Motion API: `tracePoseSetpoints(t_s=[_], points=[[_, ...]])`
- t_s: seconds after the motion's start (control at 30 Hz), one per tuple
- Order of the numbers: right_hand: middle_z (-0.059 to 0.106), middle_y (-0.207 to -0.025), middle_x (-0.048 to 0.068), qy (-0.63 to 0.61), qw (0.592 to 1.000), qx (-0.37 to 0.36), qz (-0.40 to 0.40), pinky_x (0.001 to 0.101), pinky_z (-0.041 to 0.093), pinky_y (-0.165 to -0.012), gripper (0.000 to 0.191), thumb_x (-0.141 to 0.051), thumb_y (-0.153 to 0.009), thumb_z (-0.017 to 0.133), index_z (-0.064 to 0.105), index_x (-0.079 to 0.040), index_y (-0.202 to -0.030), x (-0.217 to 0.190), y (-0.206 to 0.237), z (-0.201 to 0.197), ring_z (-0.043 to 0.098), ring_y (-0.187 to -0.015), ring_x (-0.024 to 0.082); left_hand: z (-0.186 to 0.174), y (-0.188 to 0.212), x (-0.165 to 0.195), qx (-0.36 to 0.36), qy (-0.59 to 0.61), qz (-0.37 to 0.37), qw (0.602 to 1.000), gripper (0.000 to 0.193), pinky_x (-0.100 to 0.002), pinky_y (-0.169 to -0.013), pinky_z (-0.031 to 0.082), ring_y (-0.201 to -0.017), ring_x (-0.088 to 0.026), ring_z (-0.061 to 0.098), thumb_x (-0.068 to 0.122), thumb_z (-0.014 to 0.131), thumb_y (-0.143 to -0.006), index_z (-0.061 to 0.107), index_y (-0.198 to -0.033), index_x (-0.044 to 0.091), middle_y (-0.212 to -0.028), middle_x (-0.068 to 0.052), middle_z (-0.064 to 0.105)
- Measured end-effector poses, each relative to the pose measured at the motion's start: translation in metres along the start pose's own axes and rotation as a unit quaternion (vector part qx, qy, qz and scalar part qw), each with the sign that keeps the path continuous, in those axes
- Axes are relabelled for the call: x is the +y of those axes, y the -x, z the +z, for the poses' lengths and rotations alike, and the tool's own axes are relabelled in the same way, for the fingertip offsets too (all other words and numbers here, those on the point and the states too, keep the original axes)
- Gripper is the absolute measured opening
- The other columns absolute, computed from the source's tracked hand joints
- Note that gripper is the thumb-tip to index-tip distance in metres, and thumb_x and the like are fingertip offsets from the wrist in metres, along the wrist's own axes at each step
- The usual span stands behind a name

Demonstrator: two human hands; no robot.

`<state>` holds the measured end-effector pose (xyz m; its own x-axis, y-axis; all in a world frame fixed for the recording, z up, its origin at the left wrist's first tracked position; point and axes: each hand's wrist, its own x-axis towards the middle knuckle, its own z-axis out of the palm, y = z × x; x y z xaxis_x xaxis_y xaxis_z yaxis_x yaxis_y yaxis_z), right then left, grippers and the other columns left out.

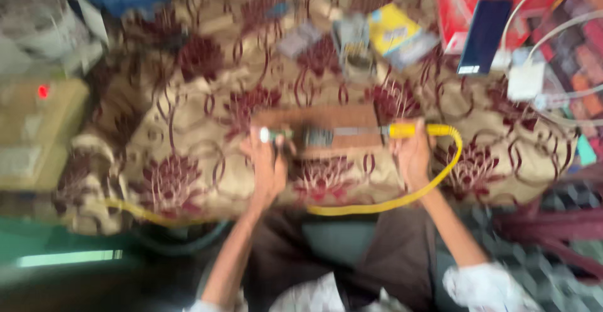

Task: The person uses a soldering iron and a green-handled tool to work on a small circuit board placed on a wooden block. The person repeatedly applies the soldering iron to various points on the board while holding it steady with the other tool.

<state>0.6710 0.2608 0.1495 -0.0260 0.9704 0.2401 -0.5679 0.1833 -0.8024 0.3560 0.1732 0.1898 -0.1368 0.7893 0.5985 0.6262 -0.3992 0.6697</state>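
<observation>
- Patterned cloth (pixel 188 130) covered the bench; frame badly blurred, detail uncertain.
- Brown board (pixel 352 127) lay on the cloth, just ahead of both hands.
- Yellow cord (pixel 440 174) looped from the tool round the right wrist and off the near edge; judged it could snag and drag the tool aside.
- Yellow-handled tool (pixel 402 130) lay across the board; looked like a soldering iron, so a slip might scorch cloth or fingers.
- Right hand (pixel 411 158) had its grip closed on the handle.
- Left hand (pixel 269 164) pinched a small silvery part (pixel 267 135) at the board's left end, near the tool's tip.
</observation>
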Motion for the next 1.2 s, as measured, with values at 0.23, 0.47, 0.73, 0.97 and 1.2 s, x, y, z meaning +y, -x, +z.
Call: tracePoseSetpoints(t_s=[0.23, 0.47, 0.73, 0.97, 1.2], points=[[0.054, -0.072, 0.008, 0.040, 0.999, 0.016, 0.014, 0.0334, 0.046, -0.060, 0.044, -0.035, -0.112, 0.050, 0.063, 0.007, -0.107, 0.003, 0.001, -0.003, 0.051, -0.062, 0.016, 0.010, -0.005, -0.012, 0.021, -0.113, 0.000, 0.993, 0.025, -0.046, -0.093, 0.026, -0.109, -0.033, 0.042, 0.006, 0.051, -0.088, 0.059, -0.111, 0.003, -0.114, -0.021, 0.057], [0.058, -0.072, 0.009, 0.080, 0.996, 0.015, 0.044, 0.0340, 0.051, -0.066, 0.049, -0.036, -0.111, 0.048, 0.063, 0.010, -0.107, 0.010, 0.001, -0.009, 0.054, -0.063, 0.017, 0.007, -0.005, -0.002, 0.018, -0.051, 0.047, 0.997, 0.021, -0.045, -0.094, 0.025, -0.112, -0.029, 0.047, 0.008, 0.048, -0.096, 0.061, -0.112, 0.005, -0.114, -0.012, 0.064], [0.055, -0.073, 0.007, 0.016, 1.000, -0.013, 0.008, 0.0336, 0.048, -0.067, 0.055, -0.050, -0.110, 0.045, 0.062, 0.003, -0.111, 0.008, -0.002, -0.013, 0.056, -0.067, 0.018, 0.004, -0.003, -0.002, -0.001, -0.060, -0.005, 0.998, 0.021, -0.044, -0.097, 0.024, -0.105, -0.026, 0.050, 0.018, 0.046, -0.105, 0.062, -0.112, 0.006, -0.101, -0.006, 0.068], [0.057, -0.086, 0.003, -0.129, 0.991, 0.005, 0.026, 0.0326, 0.045, -0.075, 0.056, -0.055, -0.108, 0.045, 0.064, -0.002, -0.115, 0.002, 0.001, -0.016, 0.052, -0.077, 0.014, 0.001, -0.004, 0.000, -0.017, 0.027, -0.041, 0.999, 0.021, -0.043, -0.098, 0.023, -0.099, -0.016, 0.054, 0.017, 0.040, -0.109, 0.058, -0.111, 0.005, -0.108, -0.001, 0.071], [0.056, -0.091, 0.001, -0.070, 0.996, -0.041, 0.037, 0.0316, 0.044, -0.080, 0.032, -0.034, -0.113, 0.058, 0.062, -0.004, -0.124, 0.001, 0.000, -0.014, 0.051, -0.084, 0.012, -0.002, -0.004, -0.001, -0.040, -0.046, 0.042, 0.997, 0.018, -0.045, -0.093, 0.022, -0.111, -0.023, 0.045, 0.012, 0.045, -0.096, 0.061, -0.103, 0.008, -0.110, 0.002, 0.075]])
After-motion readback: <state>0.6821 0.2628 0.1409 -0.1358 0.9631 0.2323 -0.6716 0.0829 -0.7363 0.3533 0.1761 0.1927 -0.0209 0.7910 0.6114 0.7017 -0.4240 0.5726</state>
